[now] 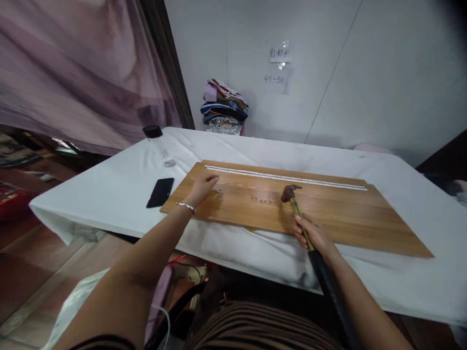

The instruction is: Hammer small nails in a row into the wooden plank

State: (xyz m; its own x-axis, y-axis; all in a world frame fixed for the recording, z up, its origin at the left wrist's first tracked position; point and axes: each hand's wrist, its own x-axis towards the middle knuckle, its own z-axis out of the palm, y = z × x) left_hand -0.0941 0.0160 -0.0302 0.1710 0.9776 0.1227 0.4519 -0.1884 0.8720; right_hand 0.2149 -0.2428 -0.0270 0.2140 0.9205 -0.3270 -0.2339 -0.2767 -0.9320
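My right hand (313, 234) is closed around the handle of a claw hammer (291, 193), whose head rests on a long wooden board (328, 214). My left hand (201, 187), with a bracelet on the wrist, reaches onto the board's left part, fingers curled next to a few loose nails (218, 192). A short row of small nails (264, 200) stands in the board just left of the hammer head. A white strip (284, 177) runs along the board's far edge.
The board lies on a table with a white cloth (109, 184). A black phone (160, 192) lies left of the board, with a clear jar with a black lid (153, 133) behind it. Folded clothes (224, 107) are stacked against the wall.
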